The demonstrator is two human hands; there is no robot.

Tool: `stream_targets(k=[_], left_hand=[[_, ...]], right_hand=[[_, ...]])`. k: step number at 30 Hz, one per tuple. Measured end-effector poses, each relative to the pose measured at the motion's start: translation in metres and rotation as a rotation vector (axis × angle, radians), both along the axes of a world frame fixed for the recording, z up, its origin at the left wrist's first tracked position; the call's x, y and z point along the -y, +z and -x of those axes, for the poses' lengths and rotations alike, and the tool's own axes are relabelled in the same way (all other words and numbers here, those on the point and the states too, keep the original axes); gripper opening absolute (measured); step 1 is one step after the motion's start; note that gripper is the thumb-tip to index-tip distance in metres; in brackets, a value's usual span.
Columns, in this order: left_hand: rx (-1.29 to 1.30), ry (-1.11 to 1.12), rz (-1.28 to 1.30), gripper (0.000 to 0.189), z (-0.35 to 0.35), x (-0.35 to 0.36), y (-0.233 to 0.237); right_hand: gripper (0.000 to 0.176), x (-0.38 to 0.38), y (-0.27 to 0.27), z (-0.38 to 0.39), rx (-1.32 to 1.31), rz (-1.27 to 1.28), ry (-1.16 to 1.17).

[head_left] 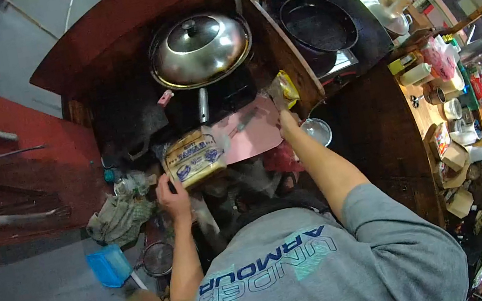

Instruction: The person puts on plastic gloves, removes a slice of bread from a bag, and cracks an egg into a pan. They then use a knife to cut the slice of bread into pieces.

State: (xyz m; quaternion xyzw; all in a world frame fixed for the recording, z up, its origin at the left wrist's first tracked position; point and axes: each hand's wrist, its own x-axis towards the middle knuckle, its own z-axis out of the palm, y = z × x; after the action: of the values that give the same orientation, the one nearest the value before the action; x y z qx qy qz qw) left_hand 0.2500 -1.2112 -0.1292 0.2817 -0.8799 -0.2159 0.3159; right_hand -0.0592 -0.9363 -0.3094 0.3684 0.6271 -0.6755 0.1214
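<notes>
Left hand (173, 195) is clamped on the near-left corner of the wrapped bread (194, 157), which extends forward and inward from it, long axis across the body, right end slightly farther away. The right hand (285, 122) is well apart, at the right edge of the pink board (262, 134), near a yellow packet (288, 88); whether it grips anything, I cannot tell. Farther off sits the lidded wok (203, 47).
</notes>
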Motion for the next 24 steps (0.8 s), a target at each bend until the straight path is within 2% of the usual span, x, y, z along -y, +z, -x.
stream_targets(k=[2, 3, 5, 7, 9, 11, 12, 13, 15, 17, 18, 19, 20, 24], left_hand=[[0.068, -0.147, -0.131, 0.023, 0.023, -0.031, 0.010], [0.123, -0.257, -0.120, 0.021, 0.037, -0.045, 0.005], [0.264, -0.461, -0.493, 0.022, 0.077, -0.076, 0.007], [0.282, -0.615, -0.512, 0.025, 0.120, -0.093, -0.026], [0.310, -0.643, -0.532, 0.029, 0.167, -0.106, -0.051], [0.445, -0.566, -0.763, 0.031, 0.218, -0.119, -0.067], [0.444, -0.556, -0.773, 0.031, 0.240, -0.125, -0.072], [0.483, -0.637, -0.387, 0.033, 0.259, -0.131, -0.078], [0.516, -0.694, -0.009, 0.035, 0.294, -0.141, -0.093], [1.027, -0.516, -0.341, 0.041, 0.323, -0.152, -0.127], [1.027, -0.513, -0.354, 0.041, 0.328, -0.155, -0.144], [0.849, -0.650, -0.223, 0.042, 0.333, -0.156, -0.155], [0.809, -0.683, -0.204, 0.042, 0.338, -0.158, -0.166], [0.937, -0.584, -0.344, 0.044, 0.354, -0.166, -0.162]], right_hand=[[0.045, 0.000, 0.001, 0.018, 0.006, -0.131, -0.134], [0.049, 0.006, 0.051, 0.009, 0.059, -0.291, -0.117], [0.052, 0.003, 0.053, 0.012, 0.085, -0.214, -0.053], [0.056, 0.001, 0.051, 0.017, 0.112, -0.141, 0.008], [0.052, 0.009, 0.057, 0.013, -0.011, -0.124, -0.071], [0.054, 0.005, 0.060, 0.012, -0.056, -0.128, -0.035], [0.056, 0.002, 0.061, 0.011, -0.079, -0.130, -0.017], [0.059, 0.001, 0.053, 0.014, -0.045, -0.501, 0.125], [0.066, -0.006, 0.051, 0.014, -0.053, -0.674, 0.219], [0.063, -0.007, 0.077, 0.011, -0.090, -0.653, 0.225], [0.060, -0.008, 0.081, 0.012, -0.130, -0.625, 0.221], [0.057, -0.008, 0.071, 0.015, -0.132, -0.642, 0.244], [0.057, -0.010, 0.060, 0.017, -0.131, -0.648, 0.251], [0.052, -0.005, 0.058, 0.016, -0.119, -0.668, 0.297]])
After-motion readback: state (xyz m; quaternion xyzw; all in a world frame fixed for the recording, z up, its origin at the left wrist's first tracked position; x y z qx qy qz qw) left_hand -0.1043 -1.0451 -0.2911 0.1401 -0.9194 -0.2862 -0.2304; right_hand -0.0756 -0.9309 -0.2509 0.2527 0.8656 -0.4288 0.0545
